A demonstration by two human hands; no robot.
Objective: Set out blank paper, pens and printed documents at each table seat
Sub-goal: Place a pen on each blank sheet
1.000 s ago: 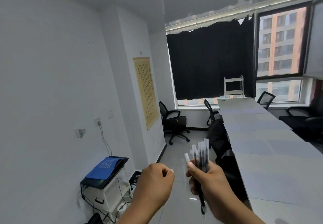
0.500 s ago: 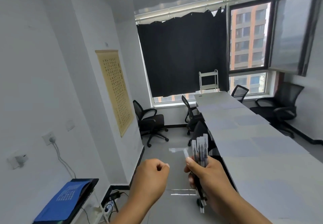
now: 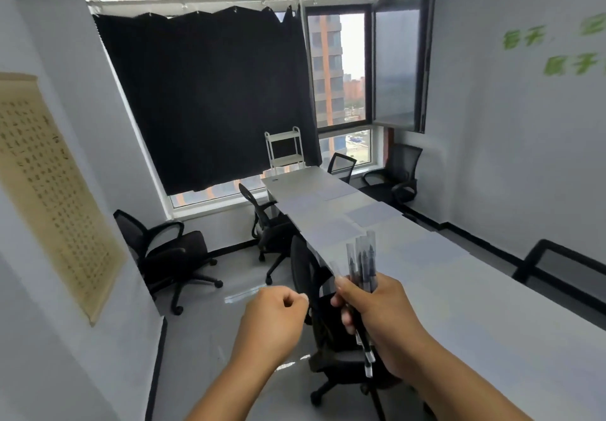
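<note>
The tabletop [image 3: 485,292] runs from the near right toward the window [image 3: 341,69] at the far wall. Sheets of paper [image 3: 331,230] lie along both of its long sides. A cart [image 3: 284,148] stands behind its far end, in front of the curtain [image 3: 210,99]. 2 chairs [image 3: 267,220] sit along its left side, 1 more chair [image 3: 164,253] stands apart further left, near the wall scroll [image 3: 49,184]. In front, the right hand [image 3: 383,315] holds a bundle of pens [image 3: 360,263] upright, with the left hand [image 3: 275,319] just beside it, over the floor [image 3: 210,338].
</note>
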